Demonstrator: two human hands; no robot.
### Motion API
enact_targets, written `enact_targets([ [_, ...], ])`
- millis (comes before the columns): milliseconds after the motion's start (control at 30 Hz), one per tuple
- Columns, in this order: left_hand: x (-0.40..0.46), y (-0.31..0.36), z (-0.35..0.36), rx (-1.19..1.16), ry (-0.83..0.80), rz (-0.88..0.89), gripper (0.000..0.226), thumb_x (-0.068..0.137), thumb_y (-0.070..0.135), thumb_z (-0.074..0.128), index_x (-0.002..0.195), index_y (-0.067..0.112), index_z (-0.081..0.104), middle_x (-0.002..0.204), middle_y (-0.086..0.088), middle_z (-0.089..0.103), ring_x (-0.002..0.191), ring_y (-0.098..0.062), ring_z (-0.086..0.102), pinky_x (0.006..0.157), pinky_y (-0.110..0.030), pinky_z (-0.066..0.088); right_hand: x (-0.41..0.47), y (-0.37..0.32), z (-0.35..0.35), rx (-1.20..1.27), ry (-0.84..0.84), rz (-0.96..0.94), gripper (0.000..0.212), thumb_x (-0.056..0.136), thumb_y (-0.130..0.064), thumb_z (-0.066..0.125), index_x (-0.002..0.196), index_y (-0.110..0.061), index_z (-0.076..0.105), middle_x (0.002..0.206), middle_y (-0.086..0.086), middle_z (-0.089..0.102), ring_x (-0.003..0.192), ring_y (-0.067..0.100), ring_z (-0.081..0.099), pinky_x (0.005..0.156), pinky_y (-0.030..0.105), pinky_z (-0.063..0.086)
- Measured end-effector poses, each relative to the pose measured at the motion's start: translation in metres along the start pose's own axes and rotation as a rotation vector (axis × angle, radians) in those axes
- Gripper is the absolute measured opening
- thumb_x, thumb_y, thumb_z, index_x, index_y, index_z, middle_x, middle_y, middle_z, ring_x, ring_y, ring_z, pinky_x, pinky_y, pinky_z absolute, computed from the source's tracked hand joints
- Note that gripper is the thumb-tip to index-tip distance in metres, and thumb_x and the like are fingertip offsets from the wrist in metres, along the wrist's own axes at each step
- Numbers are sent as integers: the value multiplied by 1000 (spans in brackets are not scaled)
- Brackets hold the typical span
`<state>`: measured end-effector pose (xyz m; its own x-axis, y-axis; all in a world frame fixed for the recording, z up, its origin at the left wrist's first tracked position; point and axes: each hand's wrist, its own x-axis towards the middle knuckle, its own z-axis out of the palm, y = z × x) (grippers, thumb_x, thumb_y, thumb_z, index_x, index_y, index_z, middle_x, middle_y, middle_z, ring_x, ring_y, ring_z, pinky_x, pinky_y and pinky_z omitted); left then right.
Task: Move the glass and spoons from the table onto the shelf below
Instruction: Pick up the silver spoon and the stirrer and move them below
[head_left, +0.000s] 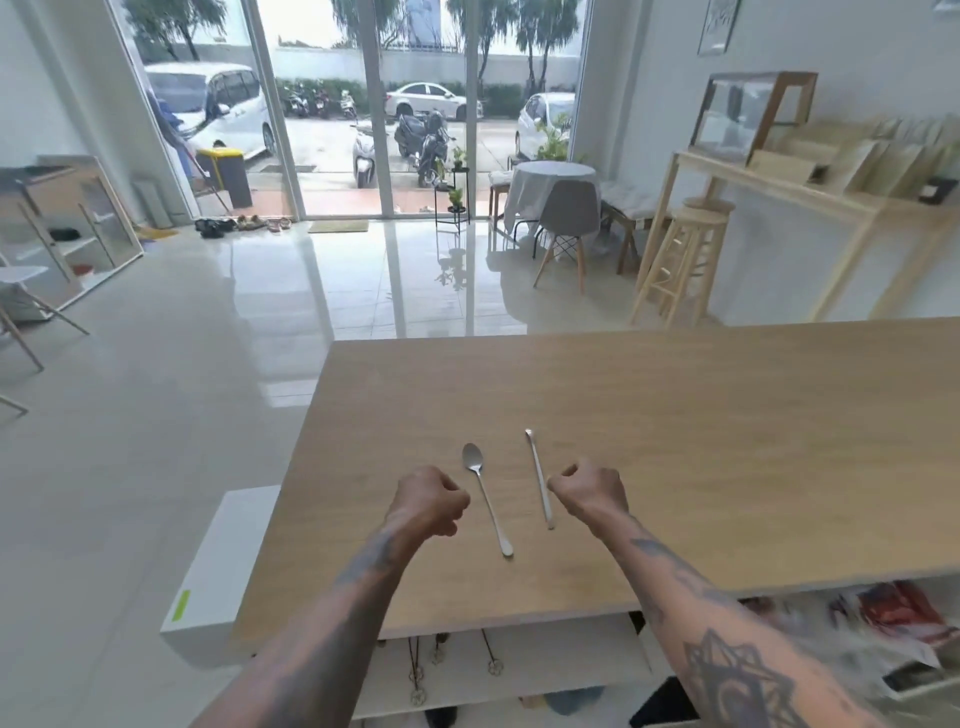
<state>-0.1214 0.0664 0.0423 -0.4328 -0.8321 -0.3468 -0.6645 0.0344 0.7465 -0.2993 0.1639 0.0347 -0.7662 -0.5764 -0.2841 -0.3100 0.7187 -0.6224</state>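
Two spoons lie on the table (675, 441) near its front edge, toward the left corner: the left spoon (485, 496) shows its bowl at the far end and its handle tip at the near end, and the right spoon (539, 478) lies beside it, apart and almost parallel, its far end thin and blurred. Both long axes run from front edge to back, leaning slightly left at the far end. We see no glass on the table. Our left hand (428, 501) hangs curled into a loose fist just left of the left spoon, holding nothing; our right hand (587, 493) is curled too, its fingertips at or touching the right spoon's handle, though we cannot tell whether it grips. We judge the pickup is at hand: best to pinch each handle near its middle, lift level, then lower them to the white shelf (519, 670) beneath the front edge.
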Motion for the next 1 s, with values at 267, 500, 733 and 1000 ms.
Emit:
enact_targets([
  [267,65,-6,67,96,90,-162,35,82,41,73,89,7,75,88,-11,75,85,-28,74,67,-31,53,64,-1,43,-158,-101,68,32,86,-30,59,104,-8,74,104,12,75,99,29,73,67,25,45],
  [500,80,8,59,61,34,-255,9,70,12,73,73,3,72,64,-10,75,46,-21,73,48,-30,61,77,-7,36,-126,-139,134,36,85,-27,58,112,-8,73,111,12,74,104,29,71,85,32,57],
  [733,58,-8,47,65,88,-203,22,78,26,78,73,6,72,62,-6,74,43,-12,70,41,-20,53,52,1,26,-66,-145,57,21,88,-22,56,69,-14,60,91,14,69,85,29,68,67,29,51],
  [1000,-11,-3,-21,-46,167,-31,24,79,23,73,72,1,76,61,-10,74,53,-16,74,39,-15,44,-28,-31,-5,56,-73,-86,21,87,-13,56,67,-12,64,79,11,73,89,31,76,74,31,58],
])
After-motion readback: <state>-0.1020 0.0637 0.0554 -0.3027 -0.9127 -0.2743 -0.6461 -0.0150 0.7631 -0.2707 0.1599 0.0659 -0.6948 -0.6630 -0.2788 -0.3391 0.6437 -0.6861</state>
